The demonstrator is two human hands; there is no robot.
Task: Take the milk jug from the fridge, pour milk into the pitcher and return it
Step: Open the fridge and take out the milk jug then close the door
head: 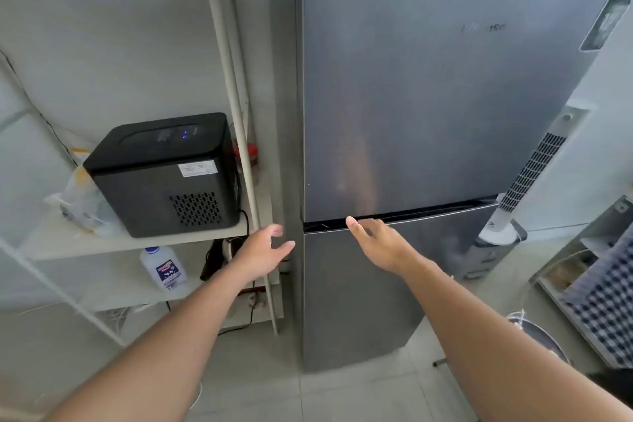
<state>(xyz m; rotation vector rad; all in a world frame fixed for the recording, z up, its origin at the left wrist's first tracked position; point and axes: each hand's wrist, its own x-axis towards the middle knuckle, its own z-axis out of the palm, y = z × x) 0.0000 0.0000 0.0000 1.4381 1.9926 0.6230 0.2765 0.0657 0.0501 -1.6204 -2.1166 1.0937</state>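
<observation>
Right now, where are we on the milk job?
Done: nothing visible; the fridge doors are shut. In hand: right hand reaches the gap under the upper door, left hand open near the fridge's left edge, both empty. Left: open, take jug, pour, return. No pitcher in view.
</observation>
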